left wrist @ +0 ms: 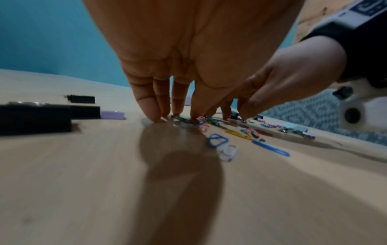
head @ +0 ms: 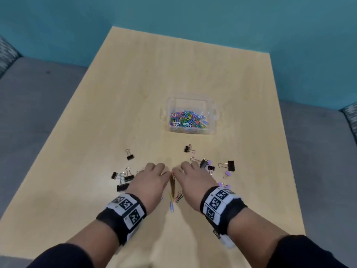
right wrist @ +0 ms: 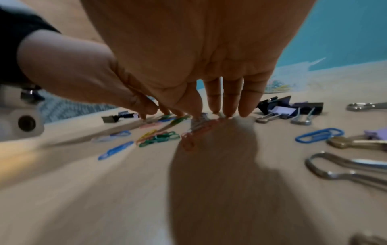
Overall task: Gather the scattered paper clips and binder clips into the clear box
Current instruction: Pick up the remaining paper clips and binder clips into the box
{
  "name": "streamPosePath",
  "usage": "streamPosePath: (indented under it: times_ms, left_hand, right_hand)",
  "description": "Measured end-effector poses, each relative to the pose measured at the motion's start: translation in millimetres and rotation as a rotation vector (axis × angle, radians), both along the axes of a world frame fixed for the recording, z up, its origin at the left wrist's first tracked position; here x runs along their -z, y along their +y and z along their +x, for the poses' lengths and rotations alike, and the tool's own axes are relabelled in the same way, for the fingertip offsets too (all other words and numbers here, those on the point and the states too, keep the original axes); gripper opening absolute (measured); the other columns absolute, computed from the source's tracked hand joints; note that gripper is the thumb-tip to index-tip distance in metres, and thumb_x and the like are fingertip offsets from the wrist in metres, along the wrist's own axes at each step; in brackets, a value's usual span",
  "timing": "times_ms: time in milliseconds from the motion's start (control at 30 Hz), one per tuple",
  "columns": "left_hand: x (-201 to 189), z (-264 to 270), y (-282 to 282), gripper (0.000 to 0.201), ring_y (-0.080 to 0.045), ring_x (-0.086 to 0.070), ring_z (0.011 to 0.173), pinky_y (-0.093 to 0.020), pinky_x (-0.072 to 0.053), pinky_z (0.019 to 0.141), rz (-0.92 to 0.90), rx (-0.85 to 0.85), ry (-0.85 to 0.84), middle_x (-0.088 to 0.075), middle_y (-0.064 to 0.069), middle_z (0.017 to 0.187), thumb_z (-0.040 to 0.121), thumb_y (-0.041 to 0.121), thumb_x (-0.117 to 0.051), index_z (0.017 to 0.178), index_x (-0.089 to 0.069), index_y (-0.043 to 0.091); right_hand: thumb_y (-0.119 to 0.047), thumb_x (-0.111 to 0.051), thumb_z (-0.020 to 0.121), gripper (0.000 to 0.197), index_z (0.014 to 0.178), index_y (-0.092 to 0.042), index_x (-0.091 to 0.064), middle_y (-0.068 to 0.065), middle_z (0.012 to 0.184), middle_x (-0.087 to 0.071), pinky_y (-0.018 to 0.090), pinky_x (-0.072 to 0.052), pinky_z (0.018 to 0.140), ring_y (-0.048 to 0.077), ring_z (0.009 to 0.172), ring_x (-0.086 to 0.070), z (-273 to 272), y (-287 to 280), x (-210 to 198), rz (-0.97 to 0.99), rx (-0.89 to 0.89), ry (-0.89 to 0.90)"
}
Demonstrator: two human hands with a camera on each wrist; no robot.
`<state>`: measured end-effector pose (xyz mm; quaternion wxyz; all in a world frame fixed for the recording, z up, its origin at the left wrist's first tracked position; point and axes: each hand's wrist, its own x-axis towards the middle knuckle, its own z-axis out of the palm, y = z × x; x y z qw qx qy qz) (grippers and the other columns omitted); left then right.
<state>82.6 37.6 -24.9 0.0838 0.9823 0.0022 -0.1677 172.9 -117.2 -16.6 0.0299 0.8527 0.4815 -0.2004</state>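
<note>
The clear box (head: 213, 106) stands mid-table with many coloured paper clips inside. Nearer me, my left hand (head: 154, 172) and right hand (head: 188, 170) sit side by side, fingers straight, tips down on the table. A short line of loose paper clips (head: 173, 190) lies between them. In the left wrist view my left hand (left wrist: 176, 109) touches green and pink clips, with a blue paper clip (left wrist: 216, 142) just behind. In the right wrist view my right hand (right wrist: 211, 107) presses on a pink paper clip (right wrist: 196, 132). Neither hand grips anything.
Black binder clips (head: 123, 180) cluster left of my left hand, and one binder clip (head: 129, 156) lies farther out. More black binder clips (head: 230, 165) and small purple ones (head: 228, 173) lie right of my right hand. The table's right edge (head: 286, 171) drops off to grey.
</note>
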Motion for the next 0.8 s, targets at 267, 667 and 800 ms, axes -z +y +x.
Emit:
streamPosePath:
  times_ms: [267,667,800]
  left_hand:
    - [5.6,-41.9,-0.8,0.027,-0.020,-0.050,0.088,-0.033,-0.052,0.074,-0.165,-0.059,-0.105,-0.055,0.003,0.108,0.079,0.019,-0.062,0.106,-0.060,0.020]
    - [14.4,-21.3,-15.1,0.008,-0.020,-0.045,0.079,-0.030,-0.036,0.064,-0.278,-0.338,-0.087,-0.039,0.000,0.093,0.086,0.016,-0.056,0.093,-0.053,0.016]
    - [15.2,-11.7,-20.8,0.017,-0.016,-0.033,0.065,-0.029,-0.027,0.055,-0.211,-0.294,-0.111,-0.032,0.003,0.081,0.081,0.003,-0.057,0.081,-0.048,0.018]
  right_hand:
    - [-0.004,-0.044,0.077,0.047,0.124,-0.012,-0.047,0.007,0.118,-0.048,0.039,-0.045,0.073,0.031,0.099,-0.045,-22.3,-32.3,-2.2,0.088,-0.008,0.042]
    - [-0.016,-0.055,0.089,0.016,0.102,-0.017,-0.045,0.004,0.106,-0.037,0.040,-0.049,0.076,0.026,0.088,-0.047,-33.0,-8.5,15.4,0.196,0.418,0.212]
    - [0.002,-0.049,0.082,0.025,0.097,-0.017,-0.043,0.006,0.102,-0.038,0.041,-0.050,0.071,0.025,0.083,-0.044,-31.9,2.8,14.3,0.139,0.349,0.170]
